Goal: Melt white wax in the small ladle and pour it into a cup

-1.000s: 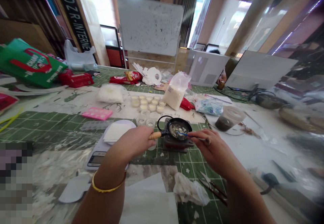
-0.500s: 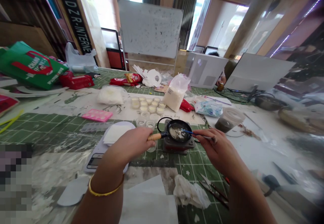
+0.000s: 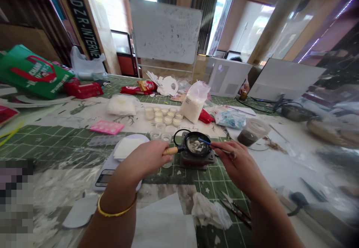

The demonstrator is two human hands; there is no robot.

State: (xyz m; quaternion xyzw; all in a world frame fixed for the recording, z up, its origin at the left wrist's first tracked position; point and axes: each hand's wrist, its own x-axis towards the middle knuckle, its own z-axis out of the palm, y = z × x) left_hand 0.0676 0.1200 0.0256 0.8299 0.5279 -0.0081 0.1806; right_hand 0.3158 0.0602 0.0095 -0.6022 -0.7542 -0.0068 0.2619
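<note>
Between the hands [image 3: 150,154], the black pan [image 3: 193,136] over a burner [image 3: 196,162].

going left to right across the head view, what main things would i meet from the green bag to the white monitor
Green bag → pink tray → left hand → black frying pan → right hand → white monitor

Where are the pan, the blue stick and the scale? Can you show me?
Pan [image 3: 192,136]: head view, on its dark inner wall at the far side.
Blue stick [image 3: 204,141]: head view, on its blue part, over the pan.
Scale [image 3: 103,177]: head view, on its display at the front.
</note>
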